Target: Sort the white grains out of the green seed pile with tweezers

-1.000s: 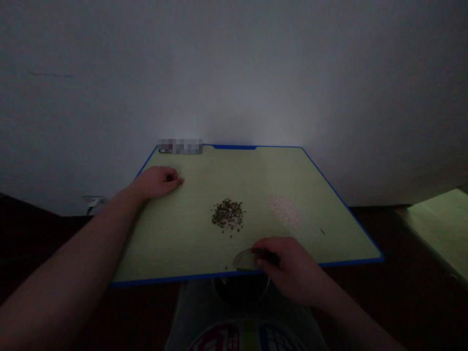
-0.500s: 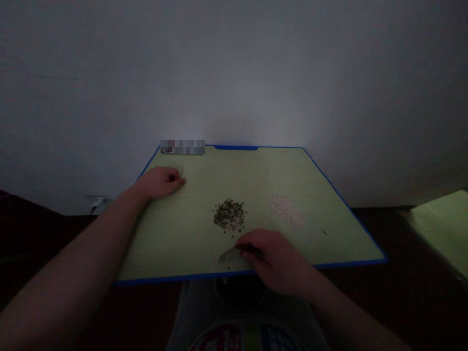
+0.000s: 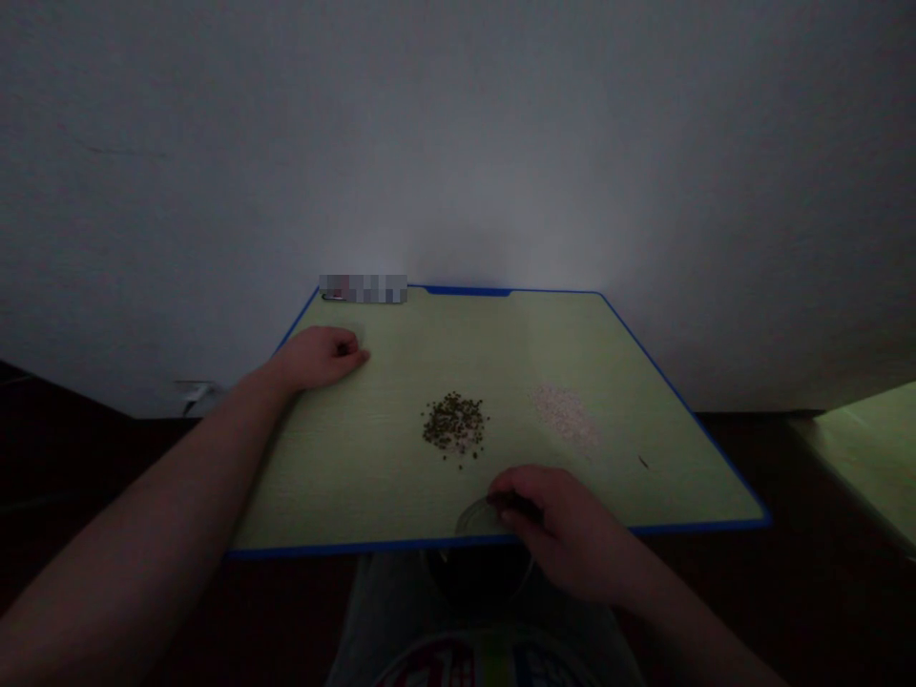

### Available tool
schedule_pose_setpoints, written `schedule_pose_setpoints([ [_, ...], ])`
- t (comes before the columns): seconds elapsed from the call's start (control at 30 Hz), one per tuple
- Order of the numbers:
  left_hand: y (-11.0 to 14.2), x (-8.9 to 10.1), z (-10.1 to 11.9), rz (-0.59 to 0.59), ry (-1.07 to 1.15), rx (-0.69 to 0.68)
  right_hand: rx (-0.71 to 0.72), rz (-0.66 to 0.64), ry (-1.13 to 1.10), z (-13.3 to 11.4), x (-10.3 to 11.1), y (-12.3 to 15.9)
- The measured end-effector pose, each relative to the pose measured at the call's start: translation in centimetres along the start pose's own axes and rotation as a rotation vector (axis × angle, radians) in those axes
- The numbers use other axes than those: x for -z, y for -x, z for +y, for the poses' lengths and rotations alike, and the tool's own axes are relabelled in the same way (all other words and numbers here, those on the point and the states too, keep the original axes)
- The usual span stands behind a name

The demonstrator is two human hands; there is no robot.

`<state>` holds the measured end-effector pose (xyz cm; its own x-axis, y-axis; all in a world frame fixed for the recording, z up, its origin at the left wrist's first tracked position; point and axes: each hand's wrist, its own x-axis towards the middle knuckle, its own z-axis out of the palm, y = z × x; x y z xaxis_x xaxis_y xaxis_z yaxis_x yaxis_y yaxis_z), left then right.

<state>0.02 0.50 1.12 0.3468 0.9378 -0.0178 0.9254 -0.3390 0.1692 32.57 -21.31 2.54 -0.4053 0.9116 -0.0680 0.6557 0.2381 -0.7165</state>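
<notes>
My right hand (image 3: 565, 525) is closed round the dark end of a clear, curved-edged piece (image 3: 476, 516), whose exact kind I cannot make out. That piece lies over the near blue edge of the pale board (image 3: 343, 477). Just beyond it is a pile of small dark green beans or seeds (image 3: 452, 420), with some pale grains among them. A spread of whitish grains (image 3: 565, 415) lies further right. On the board's left side rests my left hand (image 3: 322, 355), its fingers curled in and nothing visible in them.
Below the near edge, over my lap, is a dark round container (image 3: 479, 572). A thin dark sliver (image 3: 643, 462) lies on the right of the board. A blurred-out flat object (image 3: 364, 289) is at the far left corner. The wall (image 3: 458, 143) stands behind.
My right hand has drawn the clear piece right and nearer to me, to the board's edge. A single bean seen beside it no longer shows there. My left hand stays put.
</notes>
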Motion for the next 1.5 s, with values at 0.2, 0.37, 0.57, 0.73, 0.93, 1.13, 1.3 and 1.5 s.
schedule_pose_setpoints([
  [0.2,-0.1,-0.1,-0.2,0.001,-0.001,-0.006,-0.029,0.03,-0.05,0.5,0.2,1.1],
  [0.37,0.0,-0.1,-0.1,0.008,-0.014,-0.009,-0.006,0.069,-0.019,0.5,-0.1,0.9],
  [0.57,0.1,0.2,0.1,0.0,-0.021,-0.003,0.238,0.261,0.205,-0.1,-2.0,0.8],
  [0.73,0.1,0.3,0.1,0.009,-0.009,-0.016,0.397,0.378,0.472,0.1,-3.9,1.2],
  [0.93,0.0,0.2,-0.1,0.008,-0.006,-0.025,0.314,0.414,0.625,1.6,-3.2,1.2],
  [1.13,0.0,0.4,0.1,-0.007,0.013,-0.002,0.239,0.459,0.642,2.6,-1.7,1.4],
  [1.3,-0.1,0.1,-0.1,-0.004,0.014,-0.008,0.388,0.392,0.623,1.3,-2.6,1.0],
  [1.5,-0.2,0.0,-0.2,-0.002,-0.003,-0.005,0.317,0.444,0.69,1.9,-2.3,0.4],
])
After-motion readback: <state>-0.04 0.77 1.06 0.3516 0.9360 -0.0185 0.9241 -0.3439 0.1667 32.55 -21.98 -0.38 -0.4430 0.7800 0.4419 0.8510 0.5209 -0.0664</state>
